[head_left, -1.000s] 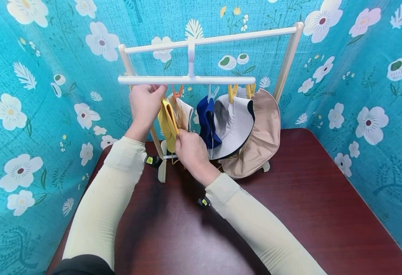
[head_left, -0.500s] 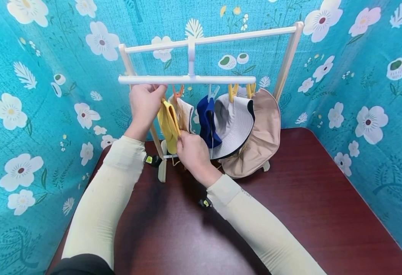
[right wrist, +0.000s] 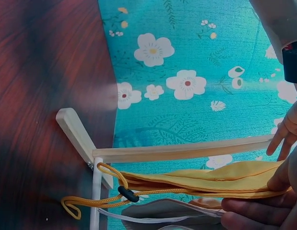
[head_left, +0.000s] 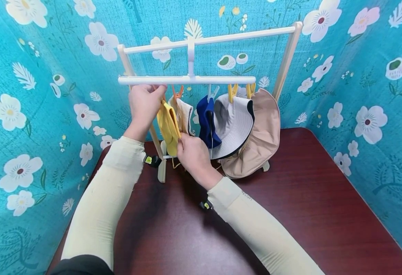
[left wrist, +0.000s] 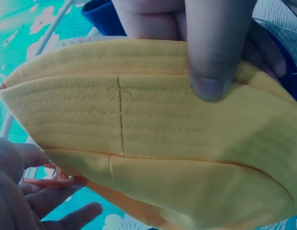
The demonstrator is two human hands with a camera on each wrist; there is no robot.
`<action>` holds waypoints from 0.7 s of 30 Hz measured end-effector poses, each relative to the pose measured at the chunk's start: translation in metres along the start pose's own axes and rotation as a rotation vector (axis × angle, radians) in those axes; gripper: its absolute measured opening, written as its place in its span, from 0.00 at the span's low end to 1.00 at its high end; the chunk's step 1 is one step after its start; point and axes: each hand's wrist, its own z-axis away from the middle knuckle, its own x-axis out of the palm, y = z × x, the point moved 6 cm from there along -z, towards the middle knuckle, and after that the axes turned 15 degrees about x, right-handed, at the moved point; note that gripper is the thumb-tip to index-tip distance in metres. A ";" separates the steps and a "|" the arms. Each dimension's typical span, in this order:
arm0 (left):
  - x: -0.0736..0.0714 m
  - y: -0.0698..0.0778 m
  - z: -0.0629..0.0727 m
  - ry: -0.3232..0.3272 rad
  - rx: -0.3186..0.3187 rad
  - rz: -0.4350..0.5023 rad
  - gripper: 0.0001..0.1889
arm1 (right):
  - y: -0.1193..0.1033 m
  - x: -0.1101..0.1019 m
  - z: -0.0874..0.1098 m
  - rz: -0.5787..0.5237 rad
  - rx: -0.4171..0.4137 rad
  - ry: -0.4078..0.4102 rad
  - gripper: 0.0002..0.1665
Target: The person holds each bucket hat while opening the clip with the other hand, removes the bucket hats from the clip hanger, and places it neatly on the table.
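Yellow hat (head_left: 168, 128) hangs lengthwise below the hanger (head_left: 187, 80)'s left end; left hand (head_left: 144, 107) pinches its orange clip (left wrist: 54, 182), right hand (head_left: 195, 154) its brim.

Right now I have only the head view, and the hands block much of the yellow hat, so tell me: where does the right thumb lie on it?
Observer: In the left wrist view, the right hand's thumb lies over the stitched brim of the yellow hat.
Operator: Is there any fastener on its cord?
Observer: Yes, the right wrist view shows a black toggle on the yellow cord.
Operator: Anything running close to that cord?
Observer: A white cord, just below it in that same picture.
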 end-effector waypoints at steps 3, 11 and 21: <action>0.001 0.001 0.000 -0.002 -0.005 0.013 0.25 | 0.002 -0.002 0.001 -0.002 -0.005 0.018 0.14; 0.001 0.002 0.000 0.005 -0.022 0.008 0.25 | 0.005 -0.003 0.004 0.014 -0.002 0.032 0.12; 0.002 0.002 0.000 0.006 -0.025 0.008 0.25 | 0.010 -0.005 0.008 -0.007 -0.018 0.045 0.11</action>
